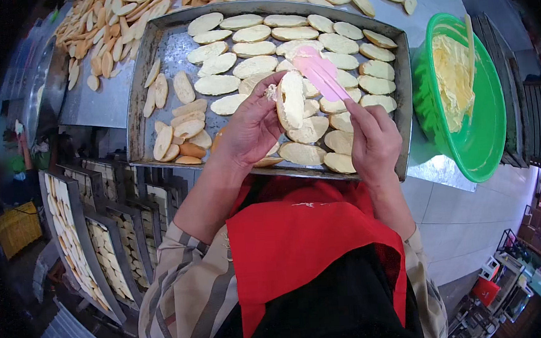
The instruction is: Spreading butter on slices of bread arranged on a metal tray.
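Observation:
My left hand (254, 123) holds up an oval bread slice (290, 100) with pale cream spread along its face. In my right hand (374, 137) is a pink spatula (318, 72), its broad blade smeared with cream and just right of the slice. Both hands are over a metal baking tray (401, 114). Rows of cream-coated slices (252, 67) cover its middle and right. Plain bread slices (184, 87) lie loose on its left side, some stacked on each other. My left hand hides part of the tray beneath it.
A green plastic bowl (488, 123) with a mass of yellow cream (452, 83) stands tilted to the right. A heap of bread slices (109, 32) spreads over the metal table (92, 103) behind the tray. Racked trays of slices (103, 244) stand lower left. Someone's arm (24, 149) shows far left.

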{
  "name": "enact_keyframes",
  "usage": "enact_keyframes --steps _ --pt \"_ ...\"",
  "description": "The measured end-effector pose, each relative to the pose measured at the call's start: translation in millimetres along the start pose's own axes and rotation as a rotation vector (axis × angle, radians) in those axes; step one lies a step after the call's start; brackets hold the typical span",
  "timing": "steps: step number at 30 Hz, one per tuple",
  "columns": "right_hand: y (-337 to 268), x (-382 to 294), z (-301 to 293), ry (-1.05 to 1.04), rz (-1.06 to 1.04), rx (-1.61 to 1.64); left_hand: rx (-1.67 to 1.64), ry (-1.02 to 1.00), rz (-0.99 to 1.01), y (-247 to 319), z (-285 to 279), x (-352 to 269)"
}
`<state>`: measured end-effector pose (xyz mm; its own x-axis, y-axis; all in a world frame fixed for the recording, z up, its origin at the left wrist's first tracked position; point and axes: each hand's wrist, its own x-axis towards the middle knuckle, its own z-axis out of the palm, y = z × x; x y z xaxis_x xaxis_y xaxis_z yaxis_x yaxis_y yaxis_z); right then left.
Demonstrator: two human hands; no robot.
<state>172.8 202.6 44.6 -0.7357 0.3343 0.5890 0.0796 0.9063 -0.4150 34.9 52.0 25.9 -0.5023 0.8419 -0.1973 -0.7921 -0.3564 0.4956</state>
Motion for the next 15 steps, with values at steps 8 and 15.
enact_keyframes --steps 8,15 --pt "-9.1 0.5 -19.1 -0.142 0.277 0.264 0.041 -0.114 -0.007 7.3 -7.1 -1.3" --pt "-24.1 4.1 -43.9 -0.421 0.176 0.212 0.349 0.047 0.057 16.7 -8.4 4.7"
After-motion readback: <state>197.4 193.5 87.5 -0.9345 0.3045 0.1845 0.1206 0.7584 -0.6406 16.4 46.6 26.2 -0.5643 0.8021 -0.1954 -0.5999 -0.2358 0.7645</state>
